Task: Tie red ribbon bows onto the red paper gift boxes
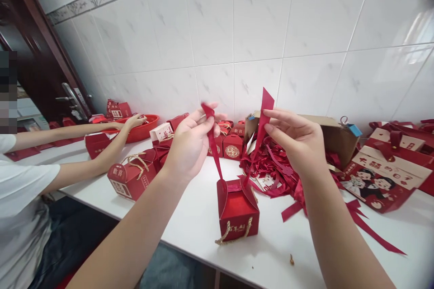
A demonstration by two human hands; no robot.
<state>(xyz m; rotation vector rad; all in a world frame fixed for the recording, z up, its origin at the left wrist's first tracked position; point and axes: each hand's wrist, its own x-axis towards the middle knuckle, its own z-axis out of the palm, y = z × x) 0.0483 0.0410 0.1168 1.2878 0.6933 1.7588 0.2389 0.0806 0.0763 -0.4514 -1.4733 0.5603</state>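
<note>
A small red gift box with a rope handle stands on the white table near its front edge. A red ribbon runs through the box top, and both its ends rise up. My left hand pinches the left end above the box. My right hand pinches the right end, whose tip points upward. Both hands hover well above the box.
A pile of loose red ribbons lies before an open cardboard box. Finished red boxes and larger red cartons sit around. To the left a person in a white shirt reaches a hand toward a red basin.
</note>
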